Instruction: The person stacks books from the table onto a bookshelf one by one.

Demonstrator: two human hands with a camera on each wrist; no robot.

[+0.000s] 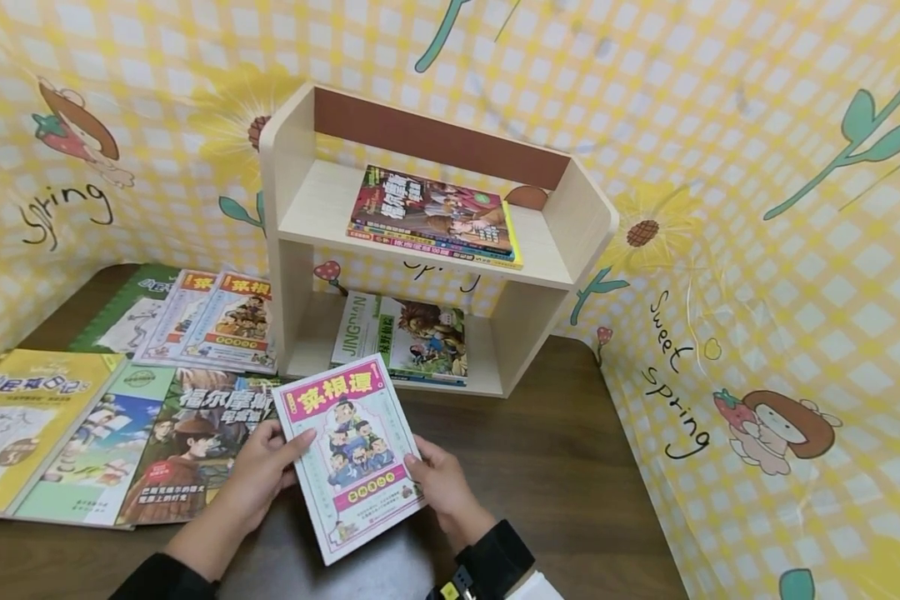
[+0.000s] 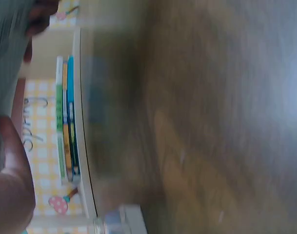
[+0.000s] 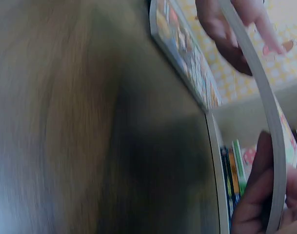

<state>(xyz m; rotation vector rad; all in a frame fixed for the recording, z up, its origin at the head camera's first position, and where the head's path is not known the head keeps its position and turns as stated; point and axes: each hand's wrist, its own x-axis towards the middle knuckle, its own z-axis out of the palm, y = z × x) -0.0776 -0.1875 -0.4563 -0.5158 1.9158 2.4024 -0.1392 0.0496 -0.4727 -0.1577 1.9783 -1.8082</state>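
From the head, the left hand (image 1: 258,471) pinches the left edge of a thin pink-and-white book (image 1: 351,462), thumb on the cover, while the right hand (image 1: 442,487) grips its lower right edge; both are closed only as far as the book's thickness. The book is held tilted over the desk (image 1: 570,475), in front of a two-level shelf (image 1: 527,333), its top overlapping the shelf's lower edge in this view. A pile of books (image 1: 431,212) lies flat on the upper level, and a lower pile (image 1: 420,337) below. A green and a yellow book (image 1: 30,425) lie among others to the left. Swung that way, the book could knock two pale-covered books (image 1: 232,321) out of line; pushed forward too low, it might catch the shelf's front edge or shove the lower pile. The left wrist view is mostly blurred desk, with the book cut off at the edge and the lower pile's spines stacked unevenly, so a nudge could spread them. From the right wrist, the book seems bowed between the hands; if one hand lets go early, it could flex and slip.
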